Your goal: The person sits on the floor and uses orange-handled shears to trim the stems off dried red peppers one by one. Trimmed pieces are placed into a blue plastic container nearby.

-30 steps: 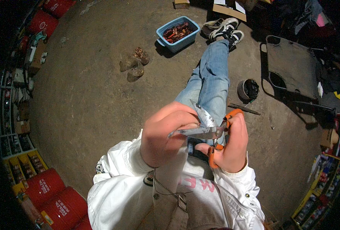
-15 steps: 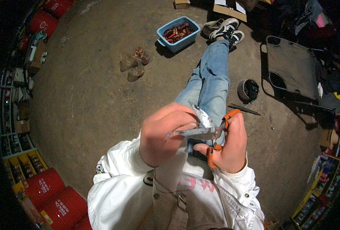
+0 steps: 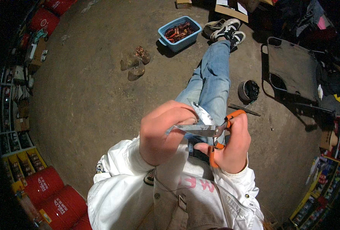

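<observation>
My right hand [image 3: 234,143] grips a pair of scissors [image 3: 200,130] by their orange-covered handles, the thumb at the lower loop and the fingers round the upper one. The worn metal blades stand apart and point left. My left hand [image 3: 160,132] is closed, with its fingers curled and its thumb tip lying between the two blades. The lower blade crosses close in front of its palm. Whether the left fingers pinch something small, I cannot make out. Both hands are over my lap, above my outstretched legs in blue jeans [image 3: 212,73].
Beyond my hands stands a blue tub [image 3: 198,32] of dark reddish pieces, beside my shoes [image 3: 229,30]. Several clear bags or cups [image 3: 136,71] sit left of it. To the right are a dark-filled bucket [image 3: 243,91], a rod [image 3: 246,110] and a folding chair [image 3: 291,65]. Red drums [image 3: 64,207] stand lower left.
The lower blade's tip has swung slightly upward, so the gap between the blades is a little narrower. My right hand has shifted slightly right; the left hand has barely moved.
</observation>
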`<state>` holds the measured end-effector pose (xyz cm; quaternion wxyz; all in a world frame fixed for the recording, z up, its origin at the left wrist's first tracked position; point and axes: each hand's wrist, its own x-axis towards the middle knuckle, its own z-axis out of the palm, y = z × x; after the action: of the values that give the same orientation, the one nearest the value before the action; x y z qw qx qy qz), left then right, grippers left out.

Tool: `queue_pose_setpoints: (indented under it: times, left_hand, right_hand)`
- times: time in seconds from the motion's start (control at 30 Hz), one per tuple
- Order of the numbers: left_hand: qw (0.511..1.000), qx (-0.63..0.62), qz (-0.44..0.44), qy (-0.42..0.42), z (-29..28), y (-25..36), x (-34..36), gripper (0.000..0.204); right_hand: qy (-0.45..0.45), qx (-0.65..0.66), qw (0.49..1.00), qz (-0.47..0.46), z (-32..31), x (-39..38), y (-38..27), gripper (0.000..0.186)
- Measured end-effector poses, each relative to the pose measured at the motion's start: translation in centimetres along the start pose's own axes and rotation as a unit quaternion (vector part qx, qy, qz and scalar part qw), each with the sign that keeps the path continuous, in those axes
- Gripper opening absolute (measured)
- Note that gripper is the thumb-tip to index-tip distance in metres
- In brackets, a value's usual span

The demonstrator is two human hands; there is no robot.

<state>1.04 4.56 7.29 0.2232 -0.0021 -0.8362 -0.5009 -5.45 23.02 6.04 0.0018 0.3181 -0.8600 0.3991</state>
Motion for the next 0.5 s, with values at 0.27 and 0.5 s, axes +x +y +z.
queue_pose_setpoints:
  times: [0.27, 0.5]
  left_hand:
    - [1.000, -0.007, -0.005, 0.013, -0.03, 0.19, 0.13, 0.016]
    - [0.999, -0.027, -0.002, 0.047, 0.45, -0.16, 0.02, 0.011]
  right_hand:
    - [-0.015, 0.010, 1.000, 0.024, 0.28, -0.15, -0.04, 0.073]
    - [-0.014, 0.019, 0.999, 0.033, 0.44, -0.35, 0.05, 0.067]
